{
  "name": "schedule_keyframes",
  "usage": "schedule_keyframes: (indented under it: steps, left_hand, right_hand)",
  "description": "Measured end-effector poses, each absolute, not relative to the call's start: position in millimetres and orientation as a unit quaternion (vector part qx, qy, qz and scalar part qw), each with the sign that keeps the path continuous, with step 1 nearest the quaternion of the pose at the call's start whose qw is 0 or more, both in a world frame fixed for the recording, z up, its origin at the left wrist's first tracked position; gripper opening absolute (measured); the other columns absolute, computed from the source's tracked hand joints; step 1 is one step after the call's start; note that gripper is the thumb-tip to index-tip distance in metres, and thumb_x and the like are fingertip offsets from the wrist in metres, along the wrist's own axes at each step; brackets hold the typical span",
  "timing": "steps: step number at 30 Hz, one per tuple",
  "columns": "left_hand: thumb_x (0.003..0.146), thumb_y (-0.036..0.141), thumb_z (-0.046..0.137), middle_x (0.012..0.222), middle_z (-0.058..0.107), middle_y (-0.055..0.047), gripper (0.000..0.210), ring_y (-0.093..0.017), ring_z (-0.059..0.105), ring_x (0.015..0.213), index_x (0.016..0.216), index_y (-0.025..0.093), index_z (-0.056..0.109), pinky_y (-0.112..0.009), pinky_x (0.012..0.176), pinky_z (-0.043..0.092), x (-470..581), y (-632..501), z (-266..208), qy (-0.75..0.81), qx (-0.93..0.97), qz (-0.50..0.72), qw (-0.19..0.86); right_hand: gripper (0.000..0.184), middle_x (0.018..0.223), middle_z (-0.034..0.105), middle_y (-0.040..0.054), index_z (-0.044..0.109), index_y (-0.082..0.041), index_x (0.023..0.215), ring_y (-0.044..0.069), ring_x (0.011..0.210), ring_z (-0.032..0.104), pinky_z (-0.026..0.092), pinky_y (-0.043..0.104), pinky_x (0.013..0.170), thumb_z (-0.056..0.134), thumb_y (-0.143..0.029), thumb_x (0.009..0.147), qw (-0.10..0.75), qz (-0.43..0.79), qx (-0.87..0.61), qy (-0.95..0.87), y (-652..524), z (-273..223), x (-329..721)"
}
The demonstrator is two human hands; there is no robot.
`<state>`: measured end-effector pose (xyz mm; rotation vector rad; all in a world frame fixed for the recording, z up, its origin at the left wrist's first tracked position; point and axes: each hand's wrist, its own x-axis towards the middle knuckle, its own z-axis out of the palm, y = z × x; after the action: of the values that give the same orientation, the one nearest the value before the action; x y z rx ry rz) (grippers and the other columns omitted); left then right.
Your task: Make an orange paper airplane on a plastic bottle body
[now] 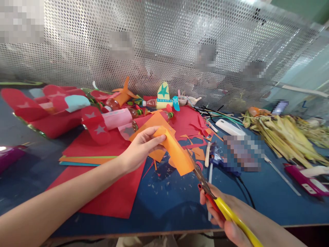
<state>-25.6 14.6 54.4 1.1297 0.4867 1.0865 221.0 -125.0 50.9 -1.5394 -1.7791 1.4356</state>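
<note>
Between the thumb and fingers of my left hand [146,144] is the upper end of a curved strip of orange paper [178,156], raised over the table. My right hand [228,212] grips a pair of scissors [202,178] with yellow and red handles. The scissor blades point up and left and meet the lower right edge of the orange paper; how much they are parted is hard to see. Under my left forearm lie red paper sheets [113,192], with orange, green and blue sheets stacked among them. Orange offcuts [199,153] lie behind the held strip.
Paper-covered bottles [117,118] with red star-marked pieces crowd the back left. A blue glue gun [222,164] with its cord lies right of the scissors, near a white glue gun or tool [230,127]. Dried husks [288,137] and a magenta tool [307,180] occupy the right. A perforated metal screen [167,41] borders the back.
</note>
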Motion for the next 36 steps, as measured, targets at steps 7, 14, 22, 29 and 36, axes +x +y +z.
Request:
schedule_keyframes:
  steps: [7,14,22,29,36]
  left_hand:
    - [0.079,0.021,0.069,0.083,0.068,-0.001,0.011,-0.011,0.062,0.073,0.089,0.018,0.070,-0.019,0.066,0.054,-27,15,53,0.216,0.510,0.486,0.676]
    - [0.079,0.020,0.069,0.083,0.067,-0.001,0.011,-0.011,0.062,0.073,0.089,0.018,0.070,-0.020,0.067,0.054,-26,15,54,0.216,0.508,0.486,0.677]
    - [0.077,0.022,0.070,0.082,0.067,0.000,0.012,-0.010,0.061,0.072,0.088,0.018,0.070,-0.018,0.067,0.053,-27,14,55,0.223,0.500,0.484,0.683]
    - [0.076,0.022,0.071,0.084,0.068,-0.001,0.015,-0.011,0.062,0.073,0.090,0.018,0.070,-0.021,0.070,0.053,-26,14,54,0.238,0.495,0.485,0.680]
    - [0.074,0.024,0.073,0.083,0.068,-0.001,0.016,-0.011,0.062,0.073,0.088,0.018,0.070,-0.021,0.069,0.053,-27,14,55,0.244,0.494,0.480,0.683]
  right_hand:
    - [0.055,0.057,0.044,-0.0025,0.056,-0.024,0.094,0.011,0.046,0.040,0.040,0.026,0.050,0.035,-0.073,0.081,0.190,0.558,-0.562,-0.579,-122,37,222]
    - [0.058,0.052,0.032,-0.0049,0.053,-0.024,0.085,0.010,0.042,0.030,0.031,0.025,0.043,0.023,-0.074,0.083,0.195,0.574,-0.578,-0.546,-119,19,221]
    - [0.055,0.055,0.038,-0.0048,0.052,-0.024,0.089,0.011,0.047,0.038,0.039,0.025,0.050,0.035,-0.076,0.079,0.191,0.567,-0.555,-0.578,-120,40,223]
    - [0.068,0.054,0.033,-0.0064,0.050,-0.021,0.090,0.009,0.045,0.030,0.027,0.023,0.042,0.041,-0.084,0.068,0.189,0.484,-0.524,-0.675,-117,35,221]
    - [0.073,0.057,0.037,-0.0046,0.053,-0.019,0.089,0.009,0.046,0.027,0.026,0.024,0.042,0.033,-0.086,0.068,0.185,0.487,-0.504,-0.689,-118,43,223]
